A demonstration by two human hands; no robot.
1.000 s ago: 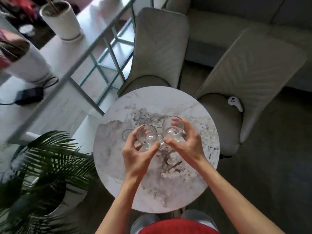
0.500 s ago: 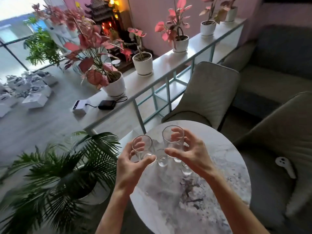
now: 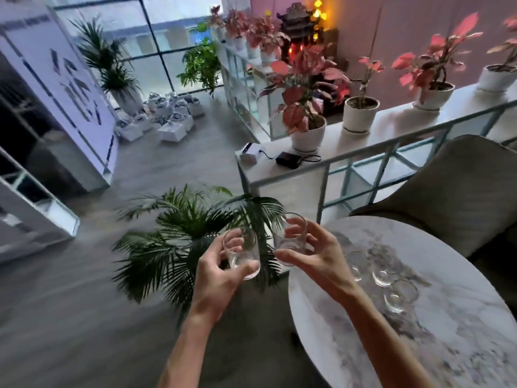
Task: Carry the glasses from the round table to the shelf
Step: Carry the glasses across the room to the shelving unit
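My left hand (image 3: 216, 273) grips a clear glass (image 3: 242, 252), held up over the palm plant, left of the round marble table (image 3: 447, 331). A second clear glass (image 3: 289, 238) is held in my right hand (image 3: 316, 254) at the table's left edge. Both glasses are upright and side by side. Three more glasses (image 3: 382, 274) stand on the table behind my right hand. The white shelf (image 3: 279, 169) runs across the upper right, beyond the plant.
A green palm plant (image 3: 179, 233) stands on the floor under my hands. Potted pink plants (image 3: 305, 113), a black device (image 3: 288, 159) and a white box sit on the shelf top. A grey chair (image 3: 453, 186) is at the right. White boxes lie on the floor far back.
Both hands lifted a glass each off the table and swung left, off the table's edge. My view turned left and up, from the tabletop toward the shelf and the room.
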